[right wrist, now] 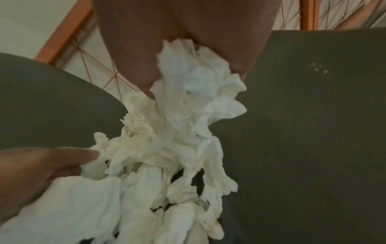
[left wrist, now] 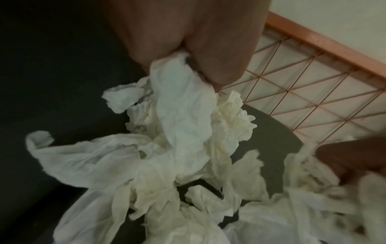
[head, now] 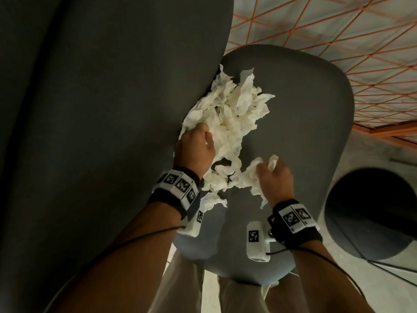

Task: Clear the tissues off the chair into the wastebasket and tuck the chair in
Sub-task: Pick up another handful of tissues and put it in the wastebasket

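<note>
A broad, matte dark-grey counter (head: 90, 132) with a rounded edge filled the head view from 7 to 12 o'clock. At centre sat the chair (head: 304, 132), its smooth grey seat a rounded slab partly under the counter's edge. Behind it, at 1 to 2 o'clock, stood a panel of thin orange wire lattice (head: 338, 30) over pale backing. At 4 o'clock the wastebasket (head: 370, 213) stood just beside the chair, a round dark bin with a black mouth.

The tissues (head: 234, 114) lay in a crumpled, torn, off-white heap on the seat, running from the counter's edge toward the near side, thin and creased like soft paper.

The left hand (head: 196, 150) pressed into the heap at its 8 o'clock side, its grip closed around a twisted fold. The right hand (head: 274, 179), nearer the seat's middle, pinched a ragged wad, its grip tight on the paper. Both wrists wore black bands with checkered marker blocks (head: 180, 184).
</note>
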`<state>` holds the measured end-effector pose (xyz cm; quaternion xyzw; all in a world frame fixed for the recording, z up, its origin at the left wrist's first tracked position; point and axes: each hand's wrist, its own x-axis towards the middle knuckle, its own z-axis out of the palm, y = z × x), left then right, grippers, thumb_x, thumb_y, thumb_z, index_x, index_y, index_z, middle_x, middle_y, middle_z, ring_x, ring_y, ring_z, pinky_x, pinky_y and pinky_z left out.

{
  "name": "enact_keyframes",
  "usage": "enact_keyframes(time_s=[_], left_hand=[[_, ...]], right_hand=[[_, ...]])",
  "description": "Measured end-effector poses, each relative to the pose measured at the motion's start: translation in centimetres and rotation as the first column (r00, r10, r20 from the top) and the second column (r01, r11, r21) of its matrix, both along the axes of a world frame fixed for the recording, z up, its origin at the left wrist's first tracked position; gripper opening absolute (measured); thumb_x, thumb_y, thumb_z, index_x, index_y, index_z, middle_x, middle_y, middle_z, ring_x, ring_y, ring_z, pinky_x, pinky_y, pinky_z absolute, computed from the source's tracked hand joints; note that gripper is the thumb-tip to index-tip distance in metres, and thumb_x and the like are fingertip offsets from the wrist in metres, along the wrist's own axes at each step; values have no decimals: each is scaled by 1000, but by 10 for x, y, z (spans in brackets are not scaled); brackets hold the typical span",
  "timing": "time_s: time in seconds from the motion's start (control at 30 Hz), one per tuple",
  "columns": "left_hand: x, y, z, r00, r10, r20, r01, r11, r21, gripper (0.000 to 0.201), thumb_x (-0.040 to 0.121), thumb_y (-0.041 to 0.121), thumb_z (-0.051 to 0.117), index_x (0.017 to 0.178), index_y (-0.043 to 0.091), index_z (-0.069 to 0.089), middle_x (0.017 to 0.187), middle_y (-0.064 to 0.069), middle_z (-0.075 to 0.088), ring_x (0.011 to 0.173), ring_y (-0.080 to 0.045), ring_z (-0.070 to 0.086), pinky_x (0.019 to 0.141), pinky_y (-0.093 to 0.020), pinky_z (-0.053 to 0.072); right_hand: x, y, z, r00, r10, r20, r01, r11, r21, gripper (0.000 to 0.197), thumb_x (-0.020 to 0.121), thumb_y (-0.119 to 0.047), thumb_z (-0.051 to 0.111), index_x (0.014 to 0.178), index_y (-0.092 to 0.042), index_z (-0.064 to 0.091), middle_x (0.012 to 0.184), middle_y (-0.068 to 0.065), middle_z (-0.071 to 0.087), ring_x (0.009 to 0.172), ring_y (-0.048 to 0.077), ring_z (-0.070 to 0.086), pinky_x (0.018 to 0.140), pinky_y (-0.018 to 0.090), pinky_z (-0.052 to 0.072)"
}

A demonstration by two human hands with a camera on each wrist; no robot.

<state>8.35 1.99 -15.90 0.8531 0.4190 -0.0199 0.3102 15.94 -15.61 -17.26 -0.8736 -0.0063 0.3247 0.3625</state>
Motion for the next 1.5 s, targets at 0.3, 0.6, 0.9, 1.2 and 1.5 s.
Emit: enact_keyframes(time_s=[0.3, 0.6, 0.9, 1.2, 1.5], left_hand=[[-70, -22, 47, 971, 173, 162, -167, 985, -51, 26, 87, 27, 60, 67, 17, 47, 68, 9, 44, 60, -5, 42, 54, -12, 33], [-105, -45, 51, 926, 375, 32, -343, 876, -340, 24, 87, -3, 53, 86, 21, 50, 82, 2, 63, 78, -6, 63, 61, -11, 45], [-56, -27, 10, 962, 220, -163, -253, 941, -227, 40, 89, 40, 58, 125, 25, 45, 116, -4, 63, 104, -24, 61, 85, -36, 52], [-47, -18, -1, 985, 145, -94, -159, 972, -175, 8, 92, 23, 53, 96, 18, 58, 79, 3, 59, 67, -15, 57, 54, -24, 43], [-106, -42, 45, 946, 324, 13, -303, 897, -322, 6, 84, 19, 62, 81, 14, 64, 77, 4, 61, 70, -7, 54, 57, -11, 40]], right_hand=[[-4, 45, 3, 985, 117, -130, -102, 988, 115, 37, 89, -33, 59, 59, -14, 50, 50, -7, 46, 41, 6, 40, 42, 16, 37], [-13, 71, -22, 931, 366, -7, -365, 925, -108, 45, 79, -3, 59, 120, -20, 53, 127, 6, 49, 99, 23, 54, 78, 34, 49], [-19, 54, -26, 935, 343, -94, -354, 922, -158, 26, 88, -18, 51, 110, -10, 62, 105, 11, 67, 96, 31, 63, 82, 36, 51], [-21, 18, 2, 983, 181, -36, -184, 980, -80, 21, 83, -33, 58, 77, -13, 55, 72, -1, 58, 70, 20, 55, 59, 26, 39], [-21, 9, 8, 998, 52, -18, -52, 998, 46, 20, 80, -9, 58, 94, -23, 58, 82, -3, 66, 69, 17, 64, 56, 26, 51]])
